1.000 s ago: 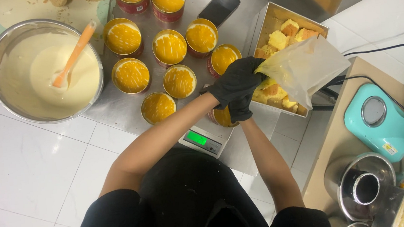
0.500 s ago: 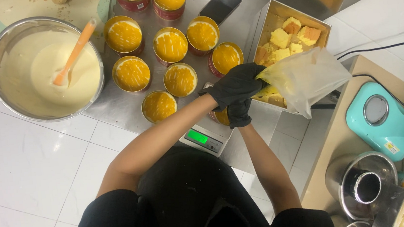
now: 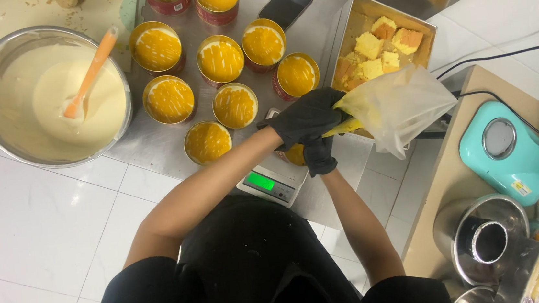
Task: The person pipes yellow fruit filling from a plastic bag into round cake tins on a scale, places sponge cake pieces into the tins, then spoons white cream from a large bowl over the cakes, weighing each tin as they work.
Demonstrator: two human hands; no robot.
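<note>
Steel counter (image 3: 151,139) holds filled orange cups (image 3: 234,105) around my scale (image 3: 271,182). I see my left hand (image 3: 305,117) clenched around the piping bag (image 3: 396,109), my right hand (image 3: 319,156) gripping its neck above the scale.

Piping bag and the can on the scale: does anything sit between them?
Nothing visible does. The left hand grips the piping bag directly above the can on the scale; the right hand is beside that can.
</note>
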